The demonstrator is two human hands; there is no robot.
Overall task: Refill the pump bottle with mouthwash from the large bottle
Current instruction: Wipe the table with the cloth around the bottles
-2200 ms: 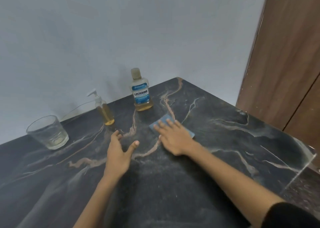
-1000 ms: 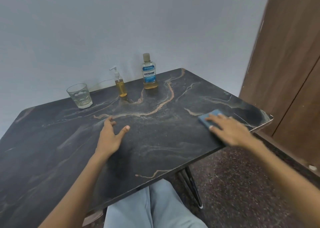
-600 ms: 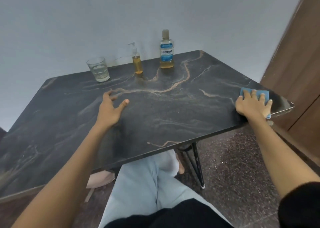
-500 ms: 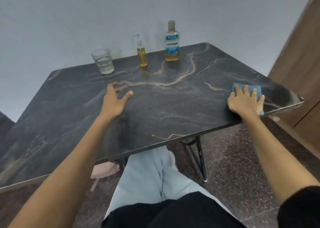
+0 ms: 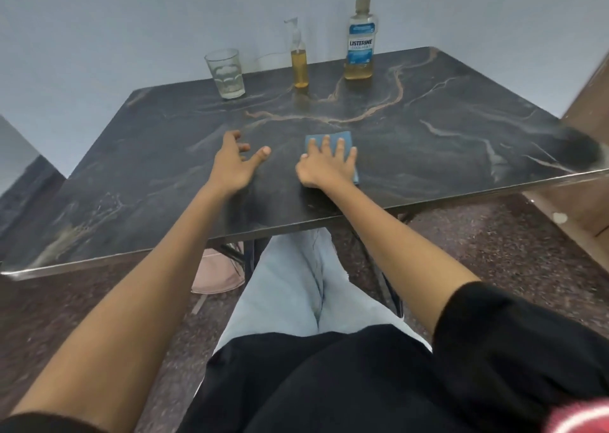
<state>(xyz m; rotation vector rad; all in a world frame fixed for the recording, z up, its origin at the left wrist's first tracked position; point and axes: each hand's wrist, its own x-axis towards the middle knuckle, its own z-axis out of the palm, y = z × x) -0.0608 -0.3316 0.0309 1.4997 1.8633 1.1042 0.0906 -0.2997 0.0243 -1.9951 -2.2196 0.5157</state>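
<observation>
The slim pump bottle [image 5: 299, 65] with amber liquid stands upright at the back of the dark marble table [image 5: 445, 142], its white pump on. To its right the large mouthwash bottle [image 5: 360, 44], blue label and cap on, holds a little amber liquid at the bottom. My left hand [image 5: 234, 162] rests flat on the table, fingers spread, holding nothing. My right hand [image 5: 326, 165] presses flat on a blue cloth [image 5: 329, 139] near the table's middle. Both hands are well short of the bottles.
A clear drinking glass [image 5: 225, 73] stands left of the pump bottle near the wall. The table's front edge lies just behind my wrists, with my legs below it. A wooden door [image 5: 593, 103] is at the right.
My right hand has slid the blue cloth from the table's right edge leftward to the middle. The left hand has stayed in place. The camera has pulled back and tilted down.
</observation>
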